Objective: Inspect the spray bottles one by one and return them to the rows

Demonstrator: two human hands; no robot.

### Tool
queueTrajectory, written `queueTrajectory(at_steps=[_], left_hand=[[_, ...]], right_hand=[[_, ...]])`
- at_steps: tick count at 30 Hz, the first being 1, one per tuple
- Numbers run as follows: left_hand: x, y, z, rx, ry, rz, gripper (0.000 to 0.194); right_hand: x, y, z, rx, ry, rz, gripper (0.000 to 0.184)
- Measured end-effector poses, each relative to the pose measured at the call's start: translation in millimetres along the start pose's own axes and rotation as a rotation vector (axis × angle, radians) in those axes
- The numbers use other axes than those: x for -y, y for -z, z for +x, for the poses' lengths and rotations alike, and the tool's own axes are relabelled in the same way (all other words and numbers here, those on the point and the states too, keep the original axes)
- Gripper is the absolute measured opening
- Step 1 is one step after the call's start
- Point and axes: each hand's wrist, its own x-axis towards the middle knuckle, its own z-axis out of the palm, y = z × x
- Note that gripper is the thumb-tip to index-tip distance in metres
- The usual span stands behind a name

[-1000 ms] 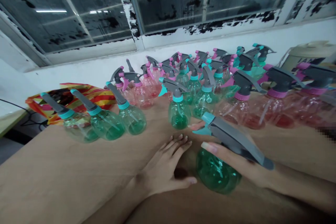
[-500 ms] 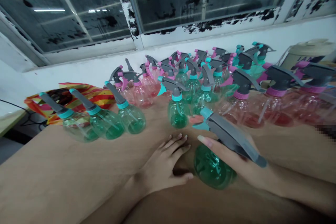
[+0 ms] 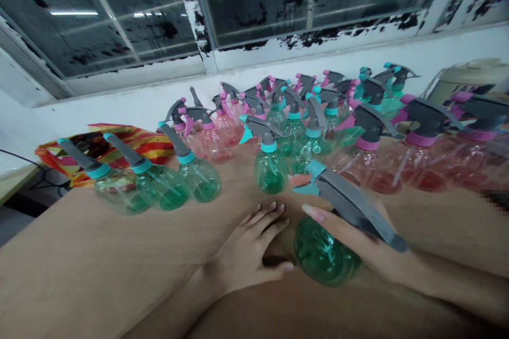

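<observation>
In my right hand (image 3: 369, 249) is a green spray bottle (image 3: 326, 257) with a grey head and turquoise trigger. The fingers wrap round its neck, and the spray head points away to the left. My left hand (image 3: 254, 243) lies flat on the wooden table (image 3: 99, 270), fingers spread, just left of that bottle and holding nothing. Beyond my left fingertips stands another green spray bottle (image 3: 271, 169), upright. Three more green bottles stand in a row at the left, the nearest to my hand being a green spray bottle (image 3: 200, 180).
Several pink and green spray bottles crowd the back, among them a pink bottle (image 3: 217, 143). Pink-collared bottles (image 3: 425, 169) line the right side. A red and yellow striped bag (image 3: 159, 143) lies at back left. A beige jug (image 3: 469, 77) stands at back right, below the window (image 3: 318, 0).
The held bottle and my right hand have shifted very slightly to the right. My left hand stays in place.
</observation>
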Motion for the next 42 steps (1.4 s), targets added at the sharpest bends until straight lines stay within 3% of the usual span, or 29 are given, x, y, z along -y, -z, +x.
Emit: queueTrajectory(at_steps=[4,9,13,23,27,39,42], left_hand=[[-1,-0.3,0,0.002,0.005,0.003,0.071],[-1,-0.6,0,-0.007,-0.016,0.028,0.072],[0,-0.1,0,0.009,-0.016,0.039,0.073],[2,-8.0,-1,-0.046,-0.022,0.018,0.073],[0,-7.3,-1,-0.053,-0.016,0.037,0.073],[-4,0.7,0,-0.042,-0.011,0.015,0.066],[-4,0.5,0,-0.031,0.004,0.024,0.068]], right_hand=[[2,-1,1,-0.012,-0.063,0.068,0.024],[4,3,2,0.017,0.083,-0.048,0.015],[1,5,3,0.074,0.072,-0.050,0.004],[7,8,1,0.057,0.226,-0.129,0.009],[3,6,0,0.119,0.171,-0.070,0.003],[-4,2,-5,0.018,0.155,0.002,0.031],[-1,2,-4,0.027,0.153,-0.012,0.017]])
